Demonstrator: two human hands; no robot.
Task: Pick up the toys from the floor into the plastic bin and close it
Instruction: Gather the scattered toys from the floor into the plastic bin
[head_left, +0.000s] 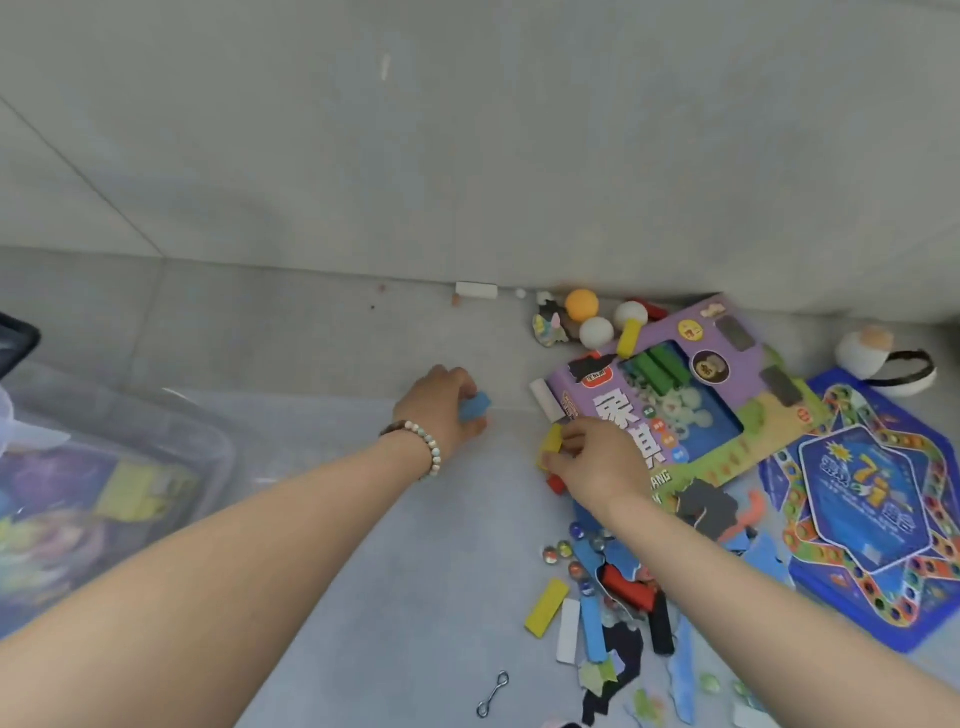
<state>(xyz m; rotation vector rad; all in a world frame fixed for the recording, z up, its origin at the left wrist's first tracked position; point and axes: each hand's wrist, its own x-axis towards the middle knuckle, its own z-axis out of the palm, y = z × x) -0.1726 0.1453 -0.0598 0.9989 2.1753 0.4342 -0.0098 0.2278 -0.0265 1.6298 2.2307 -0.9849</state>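
left hand (441, 408) curled round a blue block (475, 406), mid frame. right hand (597, 467) pinches a yellow block (551, 442), with a red block (556, 484) just under it. the grip looks crowded and one block may slip. plastic bin (104, 415) sits at far left, well apart. marbles (563, 551) at lower right may roll if nudged.

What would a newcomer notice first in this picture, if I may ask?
Mid-frame, the left hand grips a blue block and the right hand pinches a yellow block. Right of them, bright toys lie scattered around a purple game box; the clear plastic bin sits far left.
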